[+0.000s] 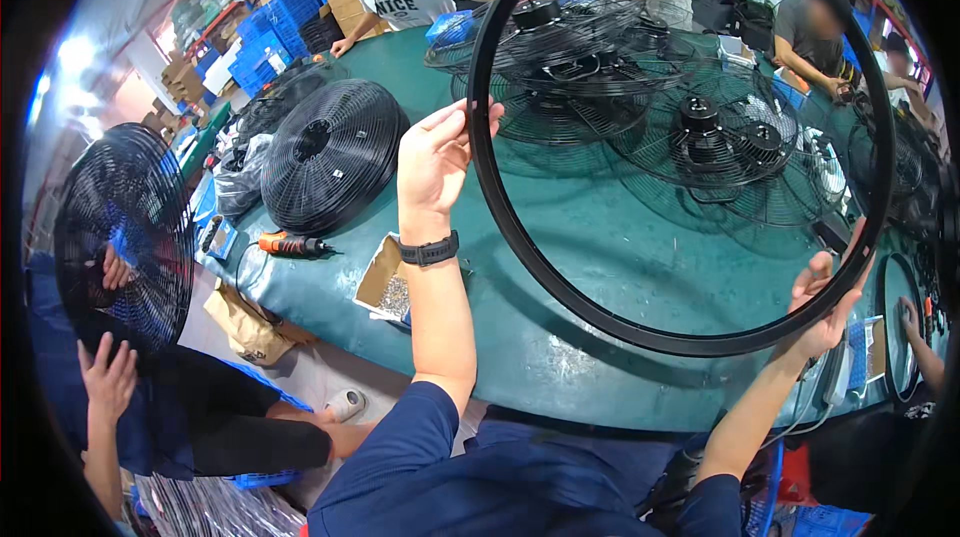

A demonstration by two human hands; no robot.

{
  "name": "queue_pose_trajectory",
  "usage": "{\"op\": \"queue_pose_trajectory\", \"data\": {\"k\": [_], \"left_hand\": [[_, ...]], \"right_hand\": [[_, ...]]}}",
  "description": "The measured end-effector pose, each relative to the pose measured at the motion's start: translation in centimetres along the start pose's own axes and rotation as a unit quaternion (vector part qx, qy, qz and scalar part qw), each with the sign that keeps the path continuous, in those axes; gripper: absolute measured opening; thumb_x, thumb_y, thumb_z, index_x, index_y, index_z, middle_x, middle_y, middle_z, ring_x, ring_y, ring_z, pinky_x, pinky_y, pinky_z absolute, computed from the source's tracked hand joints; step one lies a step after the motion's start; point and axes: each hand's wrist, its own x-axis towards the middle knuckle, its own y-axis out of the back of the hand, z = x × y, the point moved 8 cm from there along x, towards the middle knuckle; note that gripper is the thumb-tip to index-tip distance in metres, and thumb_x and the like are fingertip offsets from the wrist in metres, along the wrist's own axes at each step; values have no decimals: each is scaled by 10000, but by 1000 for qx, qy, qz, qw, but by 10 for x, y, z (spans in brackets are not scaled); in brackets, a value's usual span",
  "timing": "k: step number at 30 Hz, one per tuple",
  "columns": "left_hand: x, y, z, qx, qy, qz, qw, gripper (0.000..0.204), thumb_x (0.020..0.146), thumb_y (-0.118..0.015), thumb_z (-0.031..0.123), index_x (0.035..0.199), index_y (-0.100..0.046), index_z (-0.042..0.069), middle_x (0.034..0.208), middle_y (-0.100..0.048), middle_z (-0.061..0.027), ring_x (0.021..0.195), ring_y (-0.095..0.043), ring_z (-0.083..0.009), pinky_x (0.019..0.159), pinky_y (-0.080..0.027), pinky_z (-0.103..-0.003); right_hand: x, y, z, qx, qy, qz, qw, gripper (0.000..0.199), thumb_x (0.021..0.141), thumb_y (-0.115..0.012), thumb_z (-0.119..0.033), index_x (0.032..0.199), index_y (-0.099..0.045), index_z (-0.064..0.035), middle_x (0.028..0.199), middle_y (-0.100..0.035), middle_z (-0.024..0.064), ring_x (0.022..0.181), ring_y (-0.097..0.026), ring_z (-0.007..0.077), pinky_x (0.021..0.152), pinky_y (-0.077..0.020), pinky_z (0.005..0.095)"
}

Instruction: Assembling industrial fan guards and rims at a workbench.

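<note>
A large black ring (590,311), plain and hoop-like, is held up above the green table between my two hands. My left hand (437,152) pinches its left side, thumb and fingers closed around the rim; a black band circles that wrist. Lower down on the right, my right hand (826,305) grips the ring's lower right edge with the fingers behind it. Through the hoop, black wire fan guards with motors (700,132) show on the table. More motor-and-guard units (575,62) are piled behind them, partly covered by the ring's outline.
A stack of round black guards (335,157) lies on the green table (540,377) at left. An orange-and-black power screwdriver (292,245) and a box of screws (385,282) sit near the front edge. Co-workers surround the table; one at left holds a fan guard (125,237).
</note>
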Motion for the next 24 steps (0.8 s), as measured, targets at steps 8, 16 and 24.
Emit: {"op": "queue_pose_trajectory", "data": {"k": [8,16,24], "left_hand": [[-1,-7,-1,-3,-19,32,999,262,880,-520,-13,1111,-573,-123,1060,-633,-242,939,-652,-280,823,-542,-324],[24,39,-21,-12,47,291,956,1068,787,-665,489,1470,47,81,1498,90,-247,1362,-107,-479,1000,-254,-670],[129,118,-51,-331,219,261,880,701,772,-473,41,1344,-110,-144,1452,-145,-301,1312,-160,-562,1042,-200,-697]], "right_hand": [[2,-12,-5,-145,-11,22,989,559,971,-426,-217,1452,-208,-30,1466,-238,250,741,-572,156,380,-449,176],[1,45,-10,-24,-10,79,997,634,816,-426,67,1427,-299,-44,1428,-314,243,564,-410,68,341,-402,146],[4,51,-5,58,-17,103,993,706,765,-426,81,1440,-273,-59,1456,-295,214,516,-427,69,337,-404,164]]}}
